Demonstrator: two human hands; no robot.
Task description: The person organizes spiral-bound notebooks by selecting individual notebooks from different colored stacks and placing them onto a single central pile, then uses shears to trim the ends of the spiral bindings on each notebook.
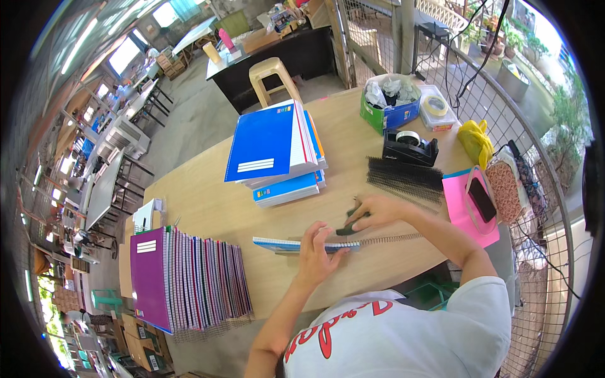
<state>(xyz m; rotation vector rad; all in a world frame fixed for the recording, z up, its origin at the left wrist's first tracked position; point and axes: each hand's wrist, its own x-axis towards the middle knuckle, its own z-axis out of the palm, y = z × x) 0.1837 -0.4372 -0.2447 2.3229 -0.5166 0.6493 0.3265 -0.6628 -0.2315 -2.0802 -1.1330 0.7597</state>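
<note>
My left hand [317,255] is closed around a thin blue-covered notebook [272,244], held low over the table near its front edge. A thin wire coil [391,239] runs along the notebook's edge and sticks out well to the right of it. My right hand [377,213] grips a small dark hand tool [346,229] just above the coil and beside my left fingers. Whether that tool is pliers or a cutter is hard to tell. Past my right hand lies a bundle of loose black coils [403,179].
Purple-covered notebooks [148,277] stand stacked at the left; blue notebooks [261,142] are piled at the back. On the right are a black tape dispenser [411,151], a green-blue box [387,116], a yellow bag [476,143] and a phone [482,200] on pink sheets.
</note>
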